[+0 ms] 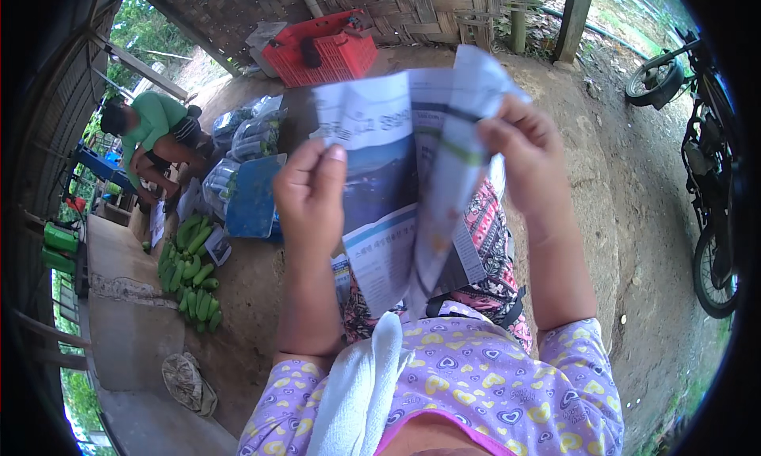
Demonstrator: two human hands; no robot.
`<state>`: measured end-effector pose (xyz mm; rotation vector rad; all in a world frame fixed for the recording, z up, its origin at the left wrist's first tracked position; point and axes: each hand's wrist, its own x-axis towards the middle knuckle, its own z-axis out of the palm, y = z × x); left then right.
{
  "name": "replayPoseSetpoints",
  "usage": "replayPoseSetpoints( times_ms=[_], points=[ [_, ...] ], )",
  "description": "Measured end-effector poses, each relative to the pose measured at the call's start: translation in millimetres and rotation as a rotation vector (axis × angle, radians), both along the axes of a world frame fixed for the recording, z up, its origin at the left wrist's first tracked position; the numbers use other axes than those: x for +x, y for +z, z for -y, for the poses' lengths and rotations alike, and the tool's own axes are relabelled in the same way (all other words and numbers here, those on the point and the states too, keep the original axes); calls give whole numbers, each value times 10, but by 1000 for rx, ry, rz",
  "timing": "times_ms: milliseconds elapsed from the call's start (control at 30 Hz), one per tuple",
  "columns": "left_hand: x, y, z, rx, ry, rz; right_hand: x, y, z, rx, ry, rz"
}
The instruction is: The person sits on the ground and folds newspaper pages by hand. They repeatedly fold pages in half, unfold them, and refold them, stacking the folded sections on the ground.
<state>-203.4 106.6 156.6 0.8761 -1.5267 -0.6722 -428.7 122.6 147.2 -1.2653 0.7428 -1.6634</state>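
Sheets of printed newspaper (380,176) are held up before my chest, above my lap. My left hand (312,188) pinches their left edge between thumb and fingers. My right hand (523,147) grips the upper right part, where the paper is folded over and blurred. Patterned trousers (490,236) show behind the sheets. A white towel (357,390) hangs down over my heart-print shirt. To the left of my left hand lies a blue flat panel (252,194), and bunches of green bananas (190,271) rest on the ground beyond it.
A red plastic crate (321,54) stands by the woven wall. Clear bags of wrapped bundles (255,135) lie at the left, near a crouching person in a green top (156,117). A crumpled sack (189,384) is at the lower left, a motorcycle (707,158) at the right.
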Motion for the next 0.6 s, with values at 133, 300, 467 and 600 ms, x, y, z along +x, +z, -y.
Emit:
replayPoseSetpoints(
  times_ms=[133, 300, 467, 600],
  points=[
    [319, -13, 215, 90, 96, -129, -642, 3, 126, 145, -24, 142],
    [688, -525, 460, 213, 181, -35, -1360, -698, 351, 447, -1, 47],
    [928, -1298, 581, 366, 187, 156, -1461, -1480, 421, 794, -36, -350],
    [970, -1526, 553, 468, 241, 370, -1422, -1908, 498, 832, -23, -391]
  ],
)
